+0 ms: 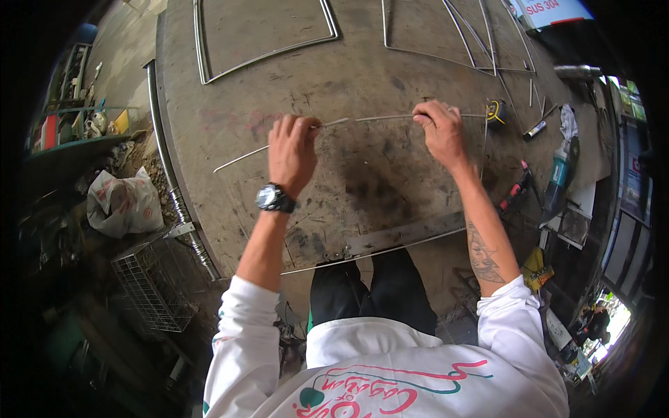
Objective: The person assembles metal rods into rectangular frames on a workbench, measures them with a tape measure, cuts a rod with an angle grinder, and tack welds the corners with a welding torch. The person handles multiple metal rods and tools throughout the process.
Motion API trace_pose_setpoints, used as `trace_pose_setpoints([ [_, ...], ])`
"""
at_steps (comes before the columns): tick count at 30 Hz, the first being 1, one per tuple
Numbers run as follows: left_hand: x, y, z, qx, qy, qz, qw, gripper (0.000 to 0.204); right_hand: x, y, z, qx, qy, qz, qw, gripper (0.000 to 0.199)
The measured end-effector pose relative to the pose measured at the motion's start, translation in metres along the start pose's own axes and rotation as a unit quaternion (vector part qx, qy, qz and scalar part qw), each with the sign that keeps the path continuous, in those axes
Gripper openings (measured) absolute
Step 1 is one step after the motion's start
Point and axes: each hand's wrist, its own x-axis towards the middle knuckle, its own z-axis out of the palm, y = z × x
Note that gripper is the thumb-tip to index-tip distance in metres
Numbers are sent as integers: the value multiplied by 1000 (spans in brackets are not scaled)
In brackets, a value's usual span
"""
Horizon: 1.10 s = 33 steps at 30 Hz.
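Note:
My left hand (290, 155), with a dark watch on its wrist, is closed on a thin metal rod (240, 159) that slants up to the right over the worn workbench (327, 174). A short end of that rod sticks out past my fingers. My right hand (442, 132) grips a second thin metal rod (390, 118), which runs left from my fist and also out to its right. The two rod ends face each other with a small gap between them. Beside the right rod's far end sits a black and yellow tape measure (496, 112).
Bent metal frames (272, 51) lie at the back of the bench. On the right are a teal angle grinder (559, 171), a red-handled tool (514, 193) and loose rod pieces. A flat metal strip (408, 234) lies along the near edge. A white plastic bag (125, 202) stands left.

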Motion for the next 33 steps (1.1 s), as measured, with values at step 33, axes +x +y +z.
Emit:
trace_pose_setpoints([
  [33,-228,116,43,54,109,-136,983,9,-232,-15,-4,127,24,-3,992,11],
])
